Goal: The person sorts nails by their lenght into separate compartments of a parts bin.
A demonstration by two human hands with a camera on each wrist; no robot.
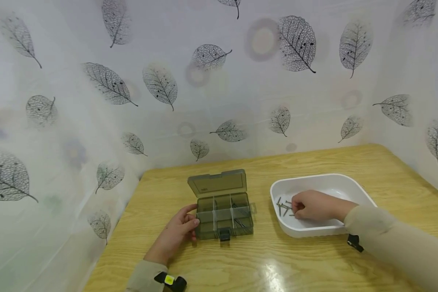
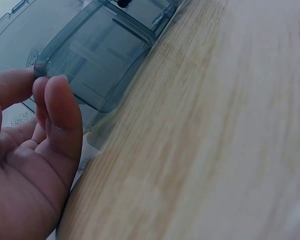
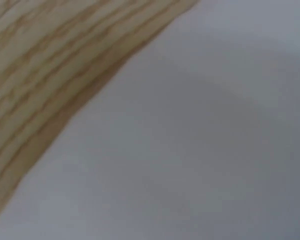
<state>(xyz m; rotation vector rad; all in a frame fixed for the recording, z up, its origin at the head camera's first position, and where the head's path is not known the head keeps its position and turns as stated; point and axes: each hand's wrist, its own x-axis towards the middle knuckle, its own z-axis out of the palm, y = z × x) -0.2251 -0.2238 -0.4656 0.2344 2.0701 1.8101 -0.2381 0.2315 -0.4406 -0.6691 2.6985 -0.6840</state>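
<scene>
A smoky grey plastic compartment box stands on the table with its lid raised at the back. Several dark screws lie in its front right compartment. My left hand holds the box's left side, thumb near the front corner; in the left wrist view its fingertips touch a corner of the box. Inside a white tray to the right, my right hand reaches down with bent fingers beside several loose screws. Its fingertips are hidden, so what they hold cannot be seen.
Both containers stand on a wood-grain table. A translucent curtain with leaf prints hangs behind and along both sides. The tray's white wall fills most of the right wrist view, blurred. A black latch juts from the box's front.
</scene>
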